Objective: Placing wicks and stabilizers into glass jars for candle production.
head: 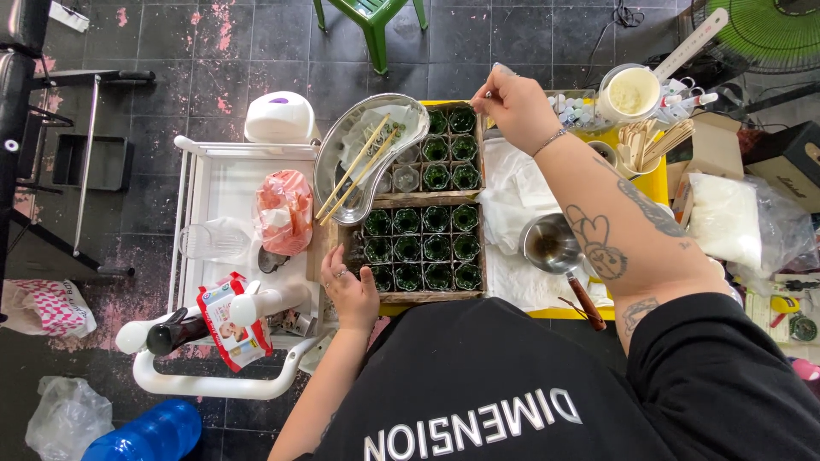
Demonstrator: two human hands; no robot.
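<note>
2 hands | left hand (352, 290) on tray (427, 297) | right hand (512, 102) grip unclear

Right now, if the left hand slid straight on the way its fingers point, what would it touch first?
Probably the metal kidney-shaped tray: the left hand rests on the wooden crate's corner, fingers pointing that way. Depth is unclear.

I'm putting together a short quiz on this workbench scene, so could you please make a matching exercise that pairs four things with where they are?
Things:
1. left hand
2. right hand
3. chopsticks
4. small metal pot

Places:
A. lying across the kidney-shaped metal tray
B. on the white cloth, under the right forearm
C. resting on the near left corner of the wooden crate of green-filled glasses
D. raised over the crate's far right corner

Pairs: 1-C, 2-D, 3-A, 4-B
</note>
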